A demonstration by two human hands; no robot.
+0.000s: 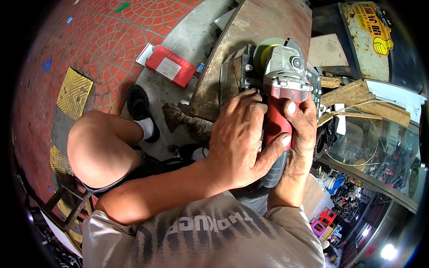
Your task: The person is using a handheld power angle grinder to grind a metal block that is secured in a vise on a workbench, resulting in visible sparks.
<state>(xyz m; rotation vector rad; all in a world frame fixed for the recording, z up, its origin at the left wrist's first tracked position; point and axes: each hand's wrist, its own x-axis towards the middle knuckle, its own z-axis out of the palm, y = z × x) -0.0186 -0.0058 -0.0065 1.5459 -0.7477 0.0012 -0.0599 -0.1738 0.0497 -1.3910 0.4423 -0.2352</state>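
Observation:
An angle grinder [284, 107] with a red body, a silver gear head and a dark handle end is in front of me, its head pointing away. My right hand [303, 127] is wrapped round its right side, thumb on the red body. From the left, my left hand [237, 136] is closed against it, thumb across the red body; its curled fingertips lie by a black bolted metal part [250, 73], and what they press on is partly hidden. A pale yellow-green disc [264, 51] shows at the head's left; whether it spins I cannot tell.
A worn metal plate [268, 22] lies beyond the grinder. Left of it is an opened red box [170, 65] on the floor. Wood offcuts [353, 98] and a glass-topped case [362, 143] are at the right. A yellow-black ramp [74, 93] and a metal stool frame [71, 205] stand left.

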